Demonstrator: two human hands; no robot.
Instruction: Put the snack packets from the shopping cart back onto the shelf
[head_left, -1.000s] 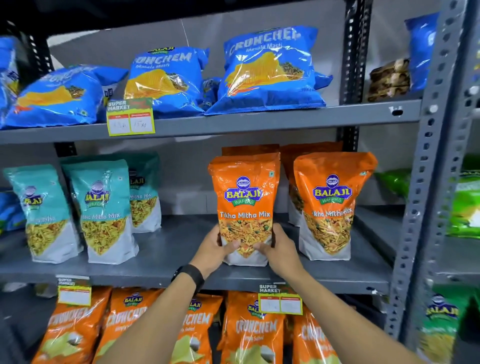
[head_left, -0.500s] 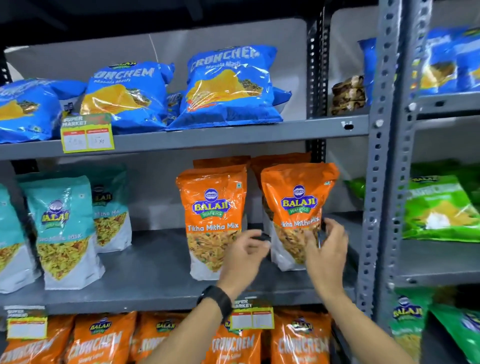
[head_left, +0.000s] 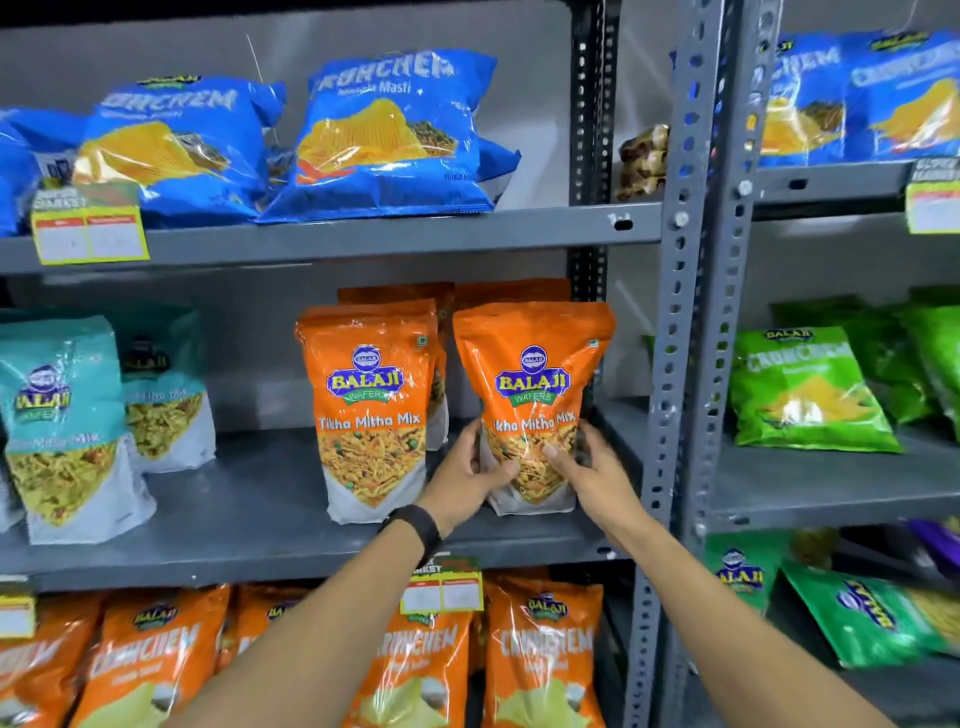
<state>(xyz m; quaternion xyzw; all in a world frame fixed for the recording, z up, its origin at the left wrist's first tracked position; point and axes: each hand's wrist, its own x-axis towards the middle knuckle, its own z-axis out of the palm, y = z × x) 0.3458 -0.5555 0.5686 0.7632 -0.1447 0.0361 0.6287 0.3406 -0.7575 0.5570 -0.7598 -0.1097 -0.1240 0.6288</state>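
The right-hand orange Tikha Mitha Mix packet (head_left: 530, 400) stands at the right end of the middle shelf (head_left: 249, 525), just beside the upright post (head_left: 675, 364). Its lower part is clasped from both sides, the left hand (head_left: 467, 473) and the right hand (head_left: 587, 467) closed on it. The pouch looks top-heavy and slick; if it is released off balance, it could be tipped forward off the shelf edge or knocked against the neighbouring packet (head_left: 371, 410), toppling that too.
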